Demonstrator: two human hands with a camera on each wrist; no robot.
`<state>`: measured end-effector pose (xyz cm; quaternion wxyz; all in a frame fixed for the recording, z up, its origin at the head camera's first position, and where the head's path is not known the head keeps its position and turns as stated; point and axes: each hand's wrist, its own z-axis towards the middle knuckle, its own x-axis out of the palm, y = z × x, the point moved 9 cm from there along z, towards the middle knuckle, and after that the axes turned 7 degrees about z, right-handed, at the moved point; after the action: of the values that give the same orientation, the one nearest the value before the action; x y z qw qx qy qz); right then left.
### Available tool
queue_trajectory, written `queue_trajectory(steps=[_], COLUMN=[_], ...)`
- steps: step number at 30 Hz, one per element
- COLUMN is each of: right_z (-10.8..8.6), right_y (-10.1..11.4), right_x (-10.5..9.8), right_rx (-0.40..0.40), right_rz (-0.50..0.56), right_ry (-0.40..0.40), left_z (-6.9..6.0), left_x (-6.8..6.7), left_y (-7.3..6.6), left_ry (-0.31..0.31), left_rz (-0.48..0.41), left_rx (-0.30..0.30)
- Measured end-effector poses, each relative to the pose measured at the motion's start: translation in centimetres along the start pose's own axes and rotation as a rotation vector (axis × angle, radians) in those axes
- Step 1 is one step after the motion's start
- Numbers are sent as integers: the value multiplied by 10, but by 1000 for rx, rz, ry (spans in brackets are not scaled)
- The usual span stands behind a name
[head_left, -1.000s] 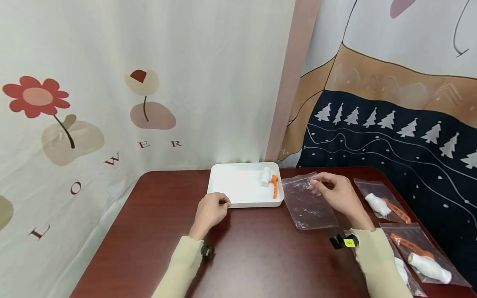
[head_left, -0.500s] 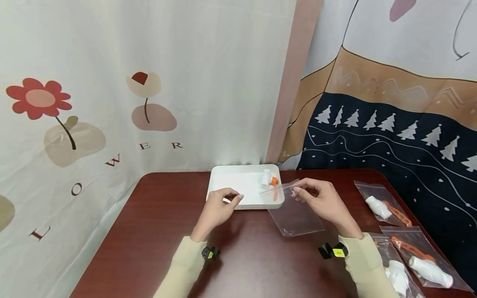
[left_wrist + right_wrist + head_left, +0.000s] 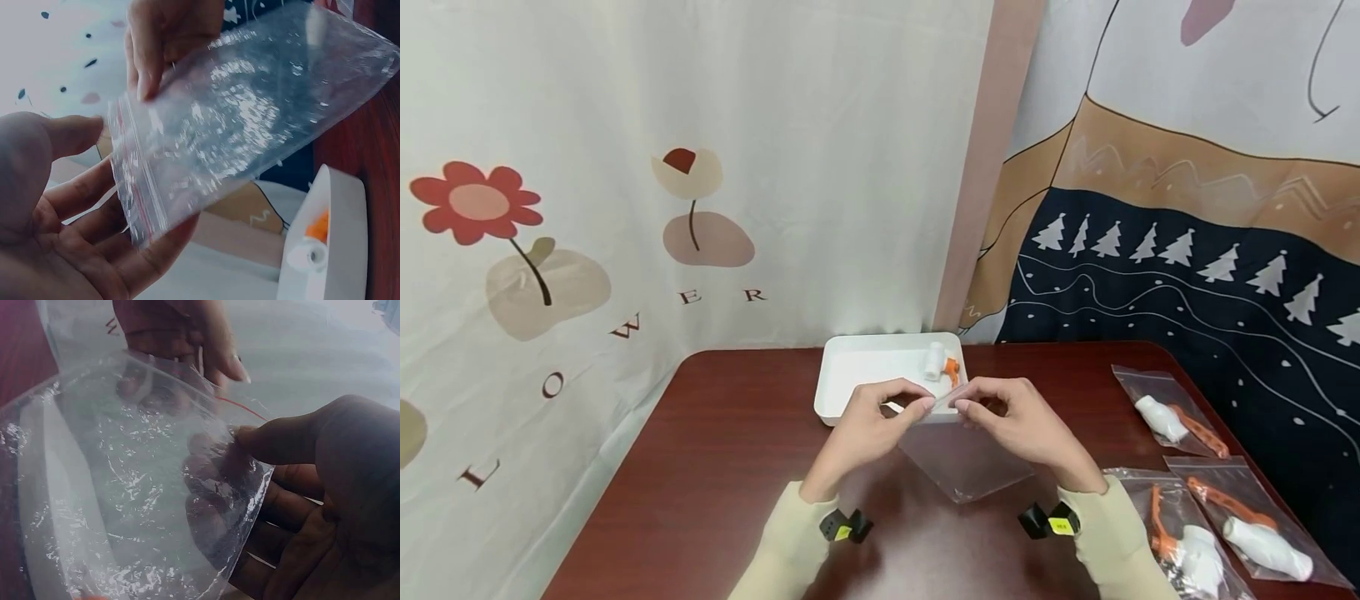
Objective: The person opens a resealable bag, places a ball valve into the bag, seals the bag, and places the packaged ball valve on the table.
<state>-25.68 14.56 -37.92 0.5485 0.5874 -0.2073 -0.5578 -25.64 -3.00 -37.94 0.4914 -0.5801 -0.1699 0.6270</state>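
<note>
My right hand [image 3: 1026,421] pinches the upper edge of a clear zip-lock bag [image 3: 962,467] between thumb and fingers, in front of the white tray. The bag hangs down over the table and looks flat. My left hand [image 3: 865,429] has come to the bag's other top corner. In the left wrist view its fingers [image 3: 165,250] lie behind the zip strip, while the thumb stands apart from the plastic. Inside the tray [image 3: 842,379] lie a white tube-like piece [image 3: 934,362] and an orange piece [image 3: 953,372], partly hidden behind my right hand.
Three more clear bags lie along the table's right side: a back bag [image 3: 1172,412], a right front bag [image 3: 1255,525] and a bag [image 3: 1187,542] beside my right sleeve. Each holds a white piece and an orange piece. Printed curtains [image 3: 850,167] hang behind the dark red table [image 3: 715,467].
My right hand has carried the bag left, to in front of the tray. My left hand has left the tray's front corner and moved right to the bag's top edge.
</note>
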Motion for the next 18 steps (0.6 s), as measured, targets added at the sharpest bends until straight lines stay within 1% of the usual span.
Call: queue_trajectory(steps=[4, 7, 12, 15, 18], right_z=[-2, -3, -2, -2, -3], right_y=[7, 10, 11, 11, 11], right_x=[9, 13, 15, 15, 15], right_rx=[-31, -52, -72, -72, -68], right_rz=[-4, -9, -35, -49, -58], right_ry=[36, 52, 52, 49, 45], left_z=[-5, -8, -12, -13, -13], left_x=[4, 5, 6, 7, 9], left_y=[-10, -13, -16, -15, -12], left_ry=[29, 49, 115, 143, 157], left_rz=[20, 38, 46, 40, 26], left_rx=[38, 45, 66, 67, 36])
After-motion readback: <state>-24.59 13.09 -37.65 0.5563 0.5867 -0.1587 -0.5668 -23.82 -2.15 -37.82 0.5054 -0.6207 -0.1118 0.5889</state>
